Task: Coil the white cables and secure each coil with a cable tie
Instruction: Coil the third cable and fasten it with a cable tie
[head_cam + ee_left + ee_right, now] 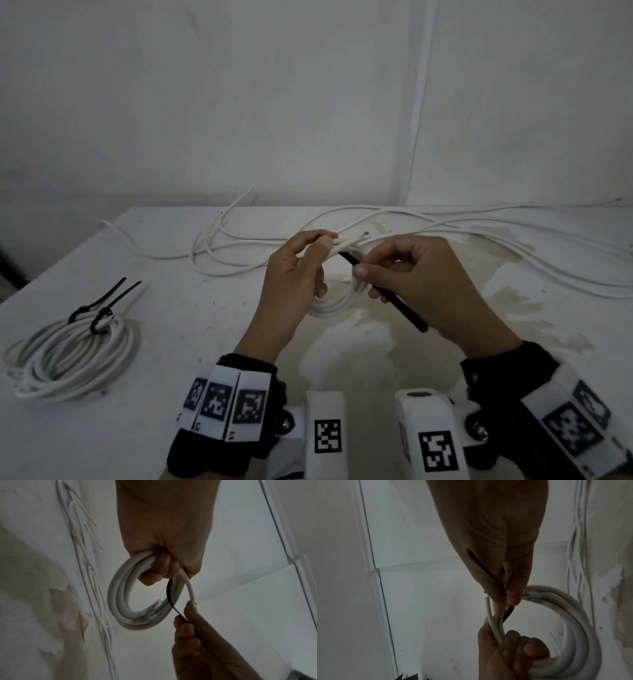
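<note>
Left hand (291,274) fingers curled round white cable coil (120,601), gripping it. Right hand (428,281) fingers pinch black cable tie (394,301), its tip apparently inside the coil beside the left fingers.

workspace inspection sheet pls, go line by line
surface: white table, stained and peeling near the middle
job's things: small coil held up; black cable tie threading through it; finished coils at left, tied
clutter: nothing seen
grip: left hand grips the small coil; right hand pinches the cable tie
cables: loose white cables sprawl along the table's far edge
surroundings: plain white wall with a corner
</note>
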A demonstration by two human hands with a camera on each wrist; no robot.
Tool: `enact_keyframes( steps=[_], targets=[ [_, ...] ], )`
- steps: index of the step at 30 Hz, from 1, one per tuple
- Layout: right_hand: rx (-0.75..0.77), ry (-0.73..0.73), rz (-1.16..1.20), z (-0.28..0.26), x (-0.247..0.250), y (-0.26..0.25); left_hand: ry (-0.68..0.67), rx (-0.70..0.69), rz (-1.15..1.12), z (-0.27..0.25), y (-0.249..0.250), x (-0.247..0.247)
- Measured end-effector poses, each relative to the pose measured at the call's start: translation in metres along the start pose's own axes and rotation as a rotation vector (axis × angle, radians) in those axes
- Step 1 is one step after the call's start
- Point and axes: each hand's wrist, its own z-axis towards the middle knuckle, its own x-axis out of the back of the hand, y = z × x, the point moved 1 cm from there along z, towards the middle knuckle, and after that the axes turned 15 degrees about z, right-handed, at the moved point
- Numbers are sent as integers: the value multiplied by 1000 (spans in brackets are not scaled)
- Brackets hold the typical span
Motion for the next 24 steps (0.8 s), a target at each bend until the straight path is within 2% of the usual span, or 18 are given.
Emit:
enact_keyframes(
  steps=[6,12,16,19,21,24],
  targets=[
    [-12,17,225,-1,-11,5,-39,55,-209,-1,5,1],
    [28,12,187,-3,-17,7,-59,-6,-224,-1,6,3],
    [-13,-66,181,-4,-17,3,-41,30,-301,-2,3,7],
    [-64,-192,206,-5,-14,-2,-32,63,-368,-6,0,11],
    [-27,-269,165,-7,-14,-4,-38,72,-377,-7,0,14],
    [130,-240,33,-7,-15,-8,-55,43,-345,-3,4,10]
  ],
)
